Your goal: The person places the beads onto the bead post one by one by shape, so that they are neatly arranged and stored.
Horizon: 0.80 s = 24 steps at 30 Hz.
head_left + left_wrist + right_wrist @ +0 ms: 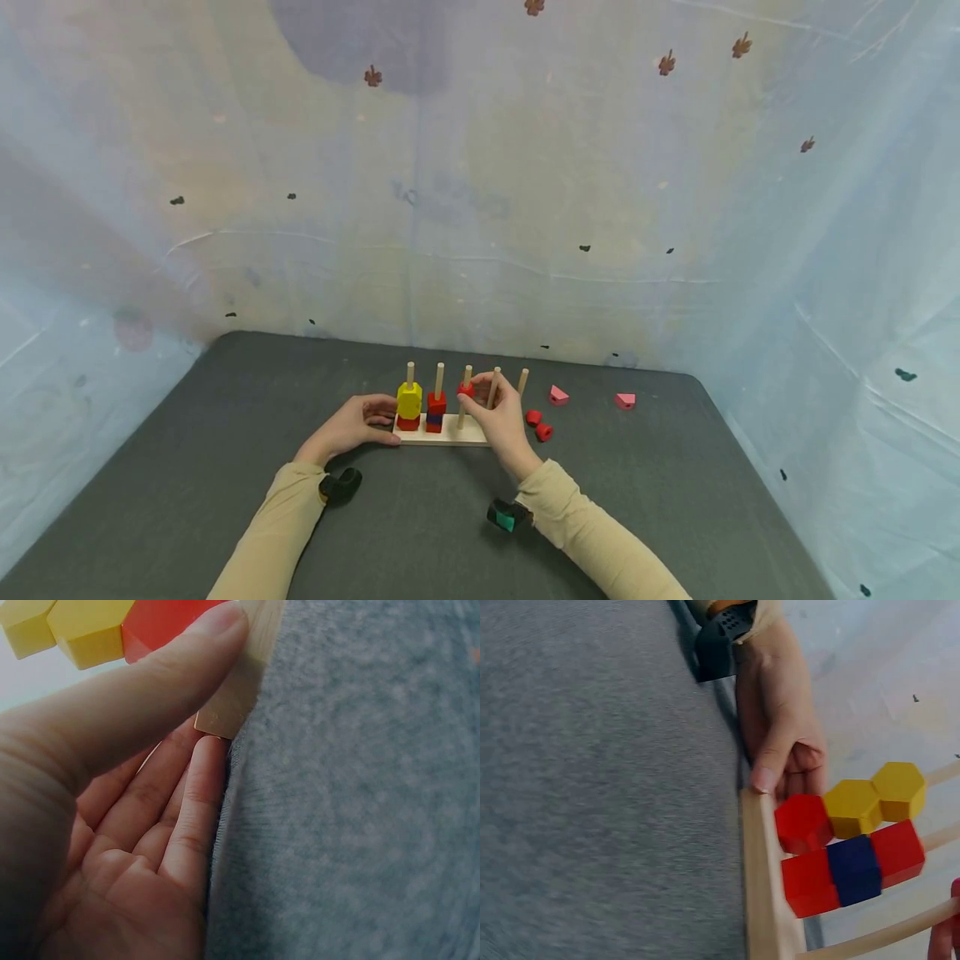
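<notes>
A wooden peg board [450, 437] with several upright pegs lies on the table. My left hand [351, 427] holds its left end, thumb at the front corner and fingers behind. The first peg bears yellow hexagonal beads [409, 402] above a red hexagonal bead [804, 823]. On the second peg, a dark blue cube [855, 871] sits between red cubes [810, 883]. My right hand [504, 418] pinches a red bead [466, 389] round the upper part of the third peg. That bead is mostly cut off in the right wrist view.
Right of the board lie two red beads [544, 432] close together. Two pink, wedge-shaped pieces [626, 402] lie farther right and back. The fourth and fifth pegs [523, 381] rise beside my right hand. A pale patterned sheet [480, 208] hangs behind the dark table [420, 533].
</notes>
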Each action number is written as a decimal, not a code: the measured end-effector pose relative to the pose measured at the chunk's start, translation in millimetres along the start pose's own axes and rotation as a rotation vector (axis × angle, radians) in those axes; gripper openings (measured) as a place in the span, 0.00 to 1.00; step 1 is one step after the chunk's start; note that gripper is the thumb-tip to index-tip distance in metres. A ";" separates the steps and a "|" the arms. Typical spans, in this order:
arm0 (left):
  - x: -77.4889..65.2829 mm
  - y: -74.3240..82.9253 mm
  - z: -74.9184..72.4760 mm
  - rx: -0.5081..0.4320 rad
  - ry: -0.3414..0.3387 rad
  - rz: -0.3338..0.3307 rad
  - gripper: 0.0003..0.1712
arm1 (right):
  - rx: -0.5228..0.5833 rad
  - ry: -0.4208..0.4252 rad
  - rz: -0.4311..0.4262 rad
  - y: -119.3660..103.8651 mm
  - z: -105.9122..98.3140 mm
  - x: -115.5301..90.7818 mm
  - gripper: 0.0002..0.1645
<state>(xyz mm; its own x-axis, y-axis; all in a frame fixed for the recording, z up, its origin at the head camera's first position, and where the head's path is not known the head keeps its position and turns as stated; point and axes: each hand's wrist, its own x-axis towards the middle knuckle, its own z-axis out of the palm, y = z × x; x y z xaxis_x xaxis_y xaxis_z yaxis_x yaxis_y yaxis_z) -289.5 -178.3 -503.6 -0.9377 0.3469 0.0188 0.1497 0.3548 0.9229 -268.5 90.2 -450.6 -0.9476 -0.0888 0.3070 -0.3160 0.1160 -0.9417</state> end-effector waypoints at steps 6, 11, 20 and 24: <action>1.0 -1.5 -0.6 0.008 0.001 -0.009 0.37 | -0.036 -0.005 0.087 9.1 2.8 -6.6 0.16; 1.4 -2.0 -0.2 0.016 -0.005 -0.008 0.38 | -0.061 -0.025 0.148 16.0 3.3 -9.6 0.16; 2.8 -2.9 1.6 -0.001 0.002 -0.017 0.38 | -0.265 -0.055 0.090 27.4 0.2 -8.9 0.16; 2.0 -3.9 0.9 0.000 0.007 -0.015 0.38 | -0.317 -0.075 0.050 31.8 0.0 -8.3 0.16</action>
<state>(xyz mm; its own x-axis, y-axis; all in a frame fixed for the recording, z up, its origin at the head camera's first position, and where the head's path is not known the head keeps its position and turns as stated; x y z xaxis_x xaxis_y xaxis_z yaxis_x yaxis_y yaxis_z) -291.6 -178.2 -507.5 -0.9421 0.3352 0.0076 0.1354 0.3596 0.9232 -270.7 94.6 -483.1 -0.9598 -0.1465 0.2395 -0.2797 0.4235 -0.8616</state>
